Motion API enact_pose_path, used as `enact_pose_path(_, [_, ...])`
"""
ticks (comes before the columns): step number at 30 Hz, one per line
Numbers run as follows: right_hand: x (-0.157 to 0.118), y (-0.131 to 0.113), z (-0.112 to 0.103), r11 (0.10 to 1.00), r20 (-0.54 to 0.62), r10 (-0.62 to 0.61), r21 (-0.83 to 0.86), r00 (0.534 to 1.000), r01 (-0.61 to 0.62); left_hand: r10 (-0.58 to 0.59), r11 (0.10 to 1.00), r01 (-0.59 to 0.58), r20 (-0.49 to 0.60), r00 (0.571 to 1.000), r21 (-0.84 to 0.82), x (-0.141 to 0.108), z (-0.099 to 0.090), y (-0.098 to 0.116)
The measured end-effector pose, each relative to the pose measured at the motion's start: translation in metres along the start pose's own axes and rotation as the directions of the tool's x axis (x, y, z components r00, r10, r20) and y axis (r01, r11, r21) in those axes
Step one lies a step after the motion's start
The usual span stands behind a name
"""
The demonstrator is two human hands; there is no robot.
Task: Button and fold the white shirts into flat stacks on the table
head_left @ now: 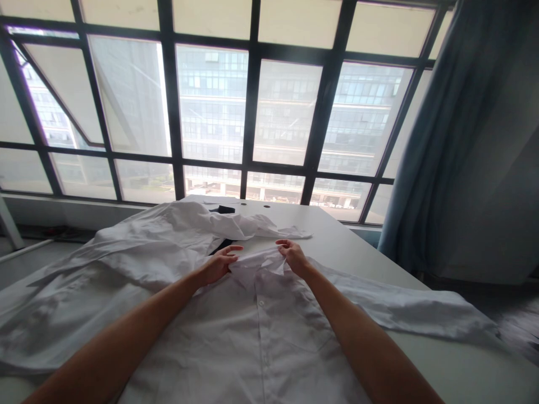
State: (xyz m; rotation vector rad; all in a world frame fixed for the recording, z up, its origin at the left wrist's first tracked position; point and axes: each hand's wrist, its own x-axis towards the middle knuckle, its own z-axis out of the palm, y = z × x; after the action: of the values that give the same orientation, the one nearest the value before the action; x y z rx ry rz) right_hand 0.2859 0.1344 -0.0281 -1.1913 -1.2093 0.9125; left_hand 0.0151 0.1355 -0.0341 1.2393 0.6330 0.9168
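Note:
A white button-up shirt [227, 331] lies front up, its collar away from me and its button placket running down the middle. My left hand [218, 265] is at the left side of the collar, fingers closed on the cloth. On the opposite side, my right hand [292, 256] pinches the collar between thumb and fingers. One sleeve [404, 306] stretches out to the right across the white table [349, 247]. Fingertip contact with the cloth is partly hidden.
More white garments [126, 247] lie crumpled to the left and beyond the collar. A dark item [223, 209] shows among them at the back. Large black-framed windows [213, 101] stand behind the table, and a blue-grey curtain [442, 146] hangs at the right.

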Motion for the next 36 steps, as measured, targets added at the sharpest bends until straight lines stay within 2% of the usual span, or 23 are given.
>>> enact_pose_path(2, [-0.001, -0.003, 0.001, 0.999, 0.01, 0.011, 0.044, 1.0, -0.012, 0.092, 0.97, -0.086, -0.016, 0.996, 0.226, 0.0, 0.001, -0.001])
enact_pose_path(3, [-0.002, -0.004, 0.002, 0.998, 0.017, 0.014, 0.06, 1.0, -0.015, 0.164, 0.926, -0.145, -0.026, 0.986, 0.349, 0.0, 0.002, -0.002])
enact_pose_path(6, [-0.005, -0.008, 0.006, 0.996, 0.049, 0.016, 0.085, 0.999, -0.02, 0.393, 0.727, -0.266, -0.066, 0.917, 0.633, 0.003, 0.002, -0.006])
enact_pose_path(9, [-0.009, -0.013, 0.006, 0.998, 0.097, -0.009, 0.065, 0.995, 0.003, 0.554, 0.592, -0.322, -0.083, 0.828, 0.739, 0.006, -0.001, -0.006])
enact_pose_path(12, [-0.014, -0.02, 0.0, 0.998, 0.203, -0.011, -0.056, 0.979, 0.023, 0.644, 0.485, -0.341, -0.065, 0.763, 0.805, 0.005, -0.004, -0.003])
enact_pose_path(15, [-0.019, -0.027, -0.01, 0.974, 0.354, 0.101, -0.224, 0.93, -0.021, 0.658, 0.448, -0.346, -0.042, 0.752, 0.824, 0.002, -0.005, 0.001])
enact_pose_path(18, [-0.021, -0.031, -0.021, 0.94, 0.475, 0.237, -0.332, 0.848, -0.076, 0.657, 0.472, -0.354, -0.054, 0.752, 0.807, -0.001, -0.002, 0.004])
enact_pose_path(21, [-0.02, -0.03, -0.028, 0.911, 0.523, 0.315, -0.402, 0.792, -0.097, 0.641, 0.523, -0.329, -0.108, 0.76, 0.786, -0.002, 0.0, 0.006])
enact_pose_path(23, [-0.019, -0.029, -0.029, 0.892, 0.518, 0.355, -0.436, 0.778, -0.116, 0.614, 0.549, -0.292, -0.141, 0.776, 0.783, -0.002, -0.001, 0.005])
enact_pose_path(27, [-0.021, -0.033, -0.026, 0.886, 0.489, 0.376, -0.438, 0.787, -0.152, 0.567, 0.549, -0.198, -0.188, 0.802, 0.812, 0.001, -0.006, -0.001])
enact_pose_path(31, [-0.023, -0.041, -0.023, 0.87, 0.528, 0.412, -0.47, 0.743, -0.148, 0.579, 0.547, -0.172, -0.222, 0.785, 0.819, 0.004, -0.009, -0.007])
enact_pose_path(33, [-0.024, -0.043, -0.021, 0.864, 0.537, 0.426, -0.48, 0.728, -0.151, 0.638, 0.47, -0.205, -0.17, 0.751, 0.858, 0.002, -0.006, -0.006])
enact_pose_path(36, [-0.023, -0.042, -0.015, 0.868, 0.526, 0.422, -0.471, 0.739, -0.161, 0.707, 0.228, -0.273, 0.033, 0.707, 0.935, -0.005, 0.01, 0.0])
